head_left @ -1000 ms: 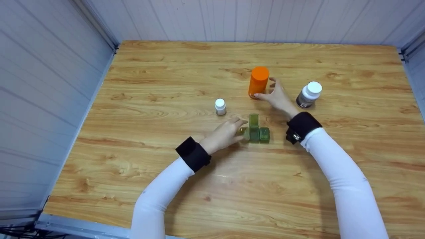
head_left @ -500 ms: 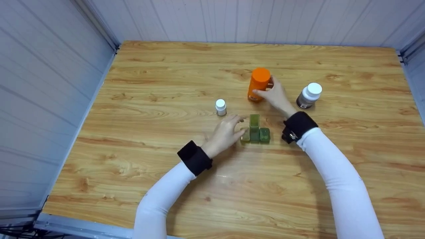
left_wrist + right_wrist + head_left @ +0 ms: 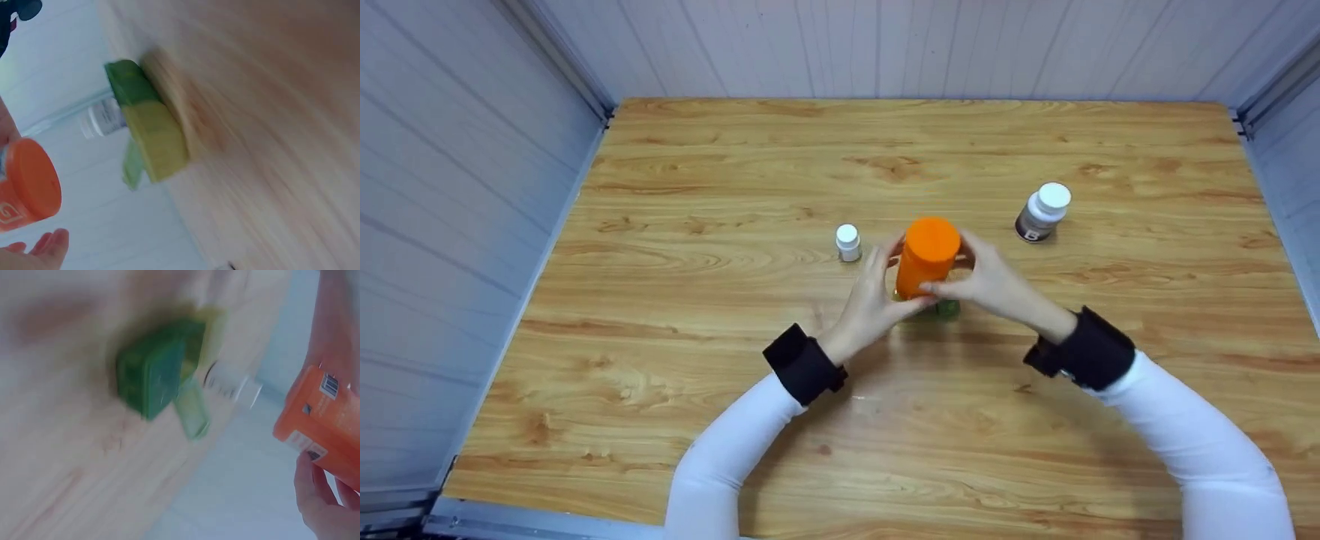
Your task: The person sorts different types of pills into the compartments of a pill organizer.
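Note:
My right hand (image 3: 994,281) grips an orange pill bottle (image 3: 928,259), held upright over a small green pill box (image 3: 948,308). Thumb and fingers sit on opposite sides of the bottle. My left hand (image 3: 870,300) is spread around its left side, and in the left wrist view the left fingers (image 3: 53,247) stand a little apart from it. The bottle (image 3: 323,422) shows printed labels in the right wrist view. Mostly hidden from above, the pill box (image 3: 152,377) stands on the table with one lid hanging open in the right wrist view.
A small white bottle (image 3: 848,244) stands left of the hands. Farther right stands a larger white bottle (image 3: 1043,211) with a dark label. The wooden table (image 3: 697,187) is bounded by a white panel wall (image 3: 847,45) at the back and panels at both sides.
The right hand has closed on the orange pill bottle, lifted it and brought it nearer, over the pill box. My left hand has moved from the pill box up around the bottle.

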Available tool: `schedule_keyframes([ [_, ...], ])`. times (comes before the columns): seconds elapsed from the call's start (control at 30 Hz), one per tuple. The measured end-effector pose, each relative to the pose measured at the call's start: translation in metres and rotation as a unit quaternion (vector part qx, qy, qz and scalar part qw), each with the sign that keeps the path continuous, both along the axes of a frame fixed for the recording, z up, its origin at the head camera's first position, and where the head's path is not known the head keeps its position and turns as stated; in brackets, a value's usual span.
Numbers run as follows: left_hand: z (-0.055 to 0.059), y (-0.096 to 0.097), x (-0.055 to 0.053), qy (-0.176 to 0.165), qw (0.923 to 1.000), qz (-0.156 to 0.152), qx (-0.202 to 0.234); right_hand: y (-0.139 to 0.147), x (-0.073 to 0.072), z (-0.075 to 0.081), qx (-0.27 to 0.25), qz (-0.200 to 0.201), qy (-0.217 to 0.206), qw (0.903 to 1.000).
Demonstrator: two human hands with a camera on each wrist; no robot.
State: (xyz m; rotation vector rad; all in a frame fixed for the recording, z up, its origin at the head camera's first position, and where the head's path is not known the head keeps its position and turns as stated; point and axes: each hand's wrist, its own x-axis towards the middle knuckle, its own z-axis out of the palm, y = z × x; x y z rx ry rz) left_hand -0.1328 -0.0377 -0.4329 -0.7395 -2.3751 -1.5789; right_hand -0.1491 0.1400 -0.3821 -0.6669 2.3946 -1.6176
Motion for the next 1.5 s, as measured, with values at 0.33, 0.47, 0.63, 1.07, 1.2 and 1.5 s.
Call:
schedule_keyframes([
  [0.33, 0.003, 0.009, 0.029, -0.006, 0.9992, -0.029, 0.028, 0.007, 0.037, 0.002, 0.041, -0.003, 0.059, 0.9974],
  [0.47, 0.002, 0.015, 0.04, 0.019, 0.9993, 0.009, 0.032, 0.001, 0.05, 0.009, -0.017, -0.047, 0.052, 0.9974],
  [0.63, 0.005, 0.021, 0.053, 0.038, 0.9982, 0.033, 0.033, -0.012, 0.068, 0.012, -0.119, -0.088, 0.02, 0.9888],
  [1.07, 0.021, 0.005, 0.059, -0.086, 0.9726, -0.201, 0.08, 0.007, 0.069, 0.008, -0.261, 0.118, 0.0, 0.9582],
  [1.2, 0.028, -0.002, 0.054, -0.213, 0.9209, -0.321, 0.06, 0.012, 0.058, 0.003, -0.321, 0.29, -0.059, 0.8995],
  [1.5, 0.03, 0.002, 0.055, -0.191, 0.9591, -0.196, 0.07, 0.031, 0.038, -0.038, -0.409, 0.228, -0.069, 0.881],
])
